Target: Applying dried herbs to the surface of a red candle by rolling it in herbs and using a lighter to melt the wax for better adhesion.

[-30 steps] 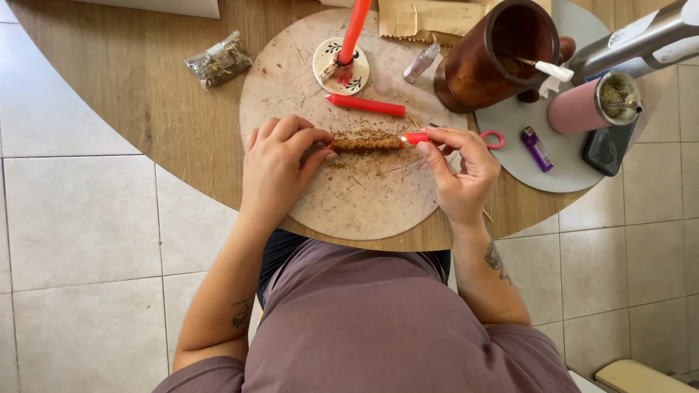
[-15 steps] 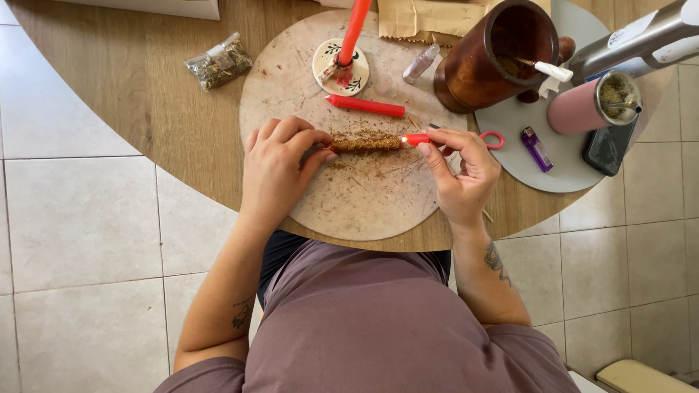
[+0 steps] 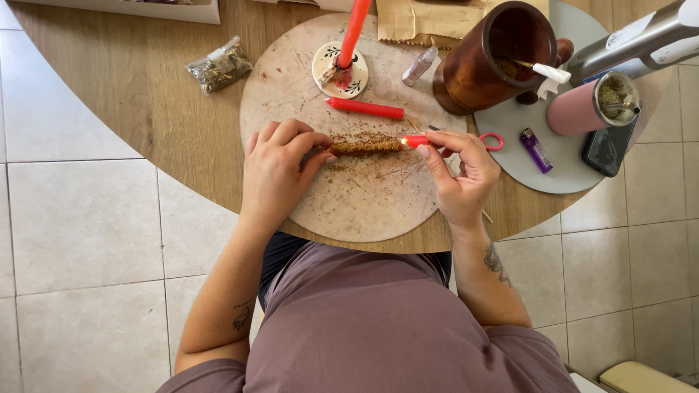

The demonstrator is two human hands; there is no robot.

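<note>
Gripping the herb-coated candle (image 3: 366, 145) by its two ends at mid-frame, I have my left hand (image 3: 280, 166) pinched shut on its left end and my right hand (image 3: 459, 171) closed around its bare red tip. It lies level, just above the round stone board (image 3: 291, 94) strewn with crumbs. I judge the herb coating is under way; next calls for gentle, even turning. Above lie a plain red candle (image 3: 364, 108), another upright in its holder (image 3: 340, 69), and a bag of herbs (image 3: 218, 65) at upper left.

A round wooden table (image 3: 138, 94) carries a round stone board (image 3: 364, 204), a grey plate (image 3: 553, 171) and a herb packet (image 3: 218, 67).
</note>
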